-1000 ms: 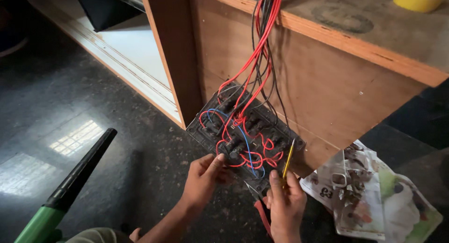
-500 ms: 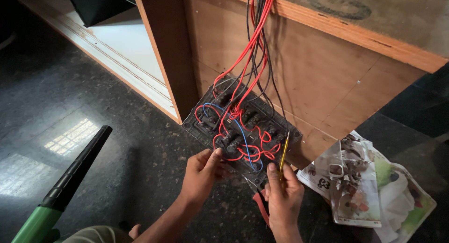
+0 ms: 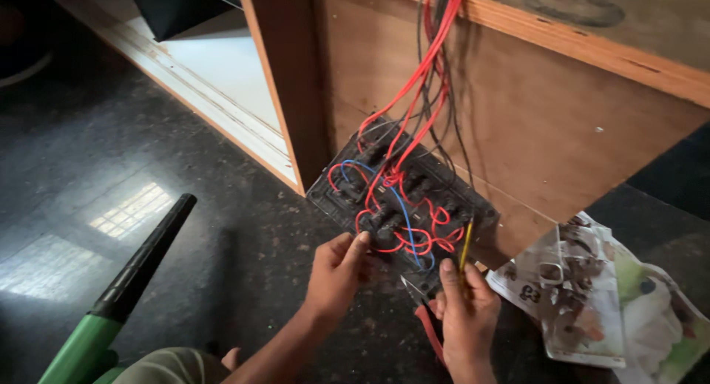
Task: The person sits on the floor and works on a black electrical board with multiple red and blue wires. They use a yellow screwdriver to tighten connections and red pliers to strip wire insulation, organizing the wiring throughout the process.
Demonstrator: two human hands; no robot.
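Note:
A dark switch plate (image 3: 347,188) hangs back side up from a bundle of red and black wires (image 3: 425,66), with red and blue loop wires (image 3: 403,221) across its terminals. My left hand (image 3: 334,273) grips the plate's lower edge. My right hand (image 3: 462,317) holds a yellow-handled screwdriver (image 3: 465,245) whose tip points at the plate's lower right corner, together with red-handled pliers (image 3: 427,326).
A plywood cabinet (image 3: 562,125) stands just behind the plate, its upright post (image 3: 285,81) to the left. Crumpled newspaper and plastic wrap (image 3: 599,295) lie on the dark stone floor at right. A green and black blower nozzle (image 3: 126,280) lies at lower left.
The view has shifted slightly; the plate and both hands sit a little lower and left in frame. My grips on the plate and the tools are unchanged.

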